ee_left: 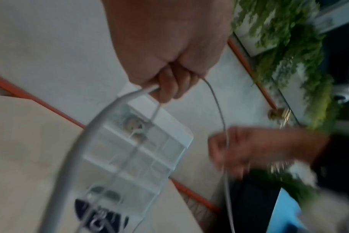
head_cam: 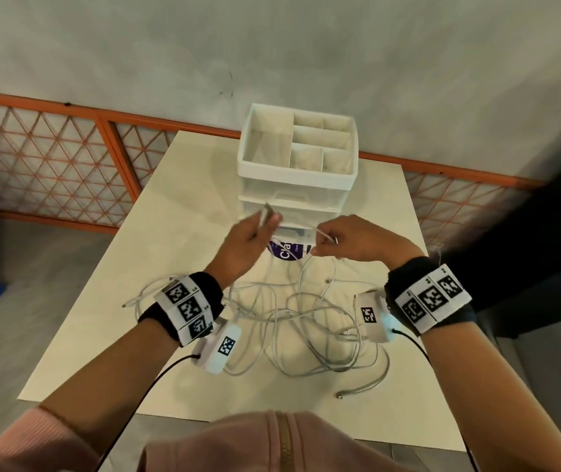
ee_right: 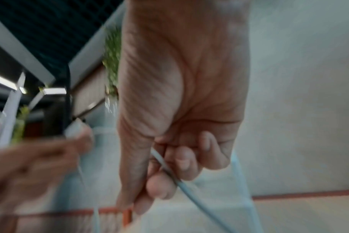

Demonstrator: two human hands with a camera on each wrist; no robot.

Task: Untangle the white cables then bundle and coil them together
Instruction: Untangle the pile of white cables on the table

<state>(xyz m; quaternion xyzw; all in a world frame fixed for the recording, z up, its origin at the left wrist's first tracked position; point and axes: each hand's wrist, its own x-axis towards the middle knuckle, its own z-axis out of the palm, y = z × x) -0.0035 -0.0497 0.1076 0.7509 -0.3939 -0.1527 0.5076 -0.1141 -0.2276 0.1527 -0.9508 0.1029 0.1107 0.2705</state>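
Observation:
A tangle of white cables [head_cam: 306, 321] lies on the cream table [head_cam: 102, 335], under and between my wrists. My left hand [head_cam: 255, 236] is raised above it and grips cable strands, a plug end sticking up past the fingers. In the left wrist view the left hand [ee_left: 169, 85] has its fingers curled round a thick white cable [ee_left: 86, 141] and a thin strand. My right hand [head_cam: 340, 238] pinches another strand at the same height. The right wrist view shows the right hand [ee_right: 169, 170] with its fingers curled round a white cable [ee_right: 189, 189].
A white drawer organizer [head_cam: 297, 165] with open top compartments stands at the table's far side, just beyond my hands. A purple-labelled round item [head_cam: 287, 252] lies in front of it. A loose cable end [head_cam: 342, 395] rests near the table's front right. An orange lattice railing [head_cam: 51, 158] runs behind.

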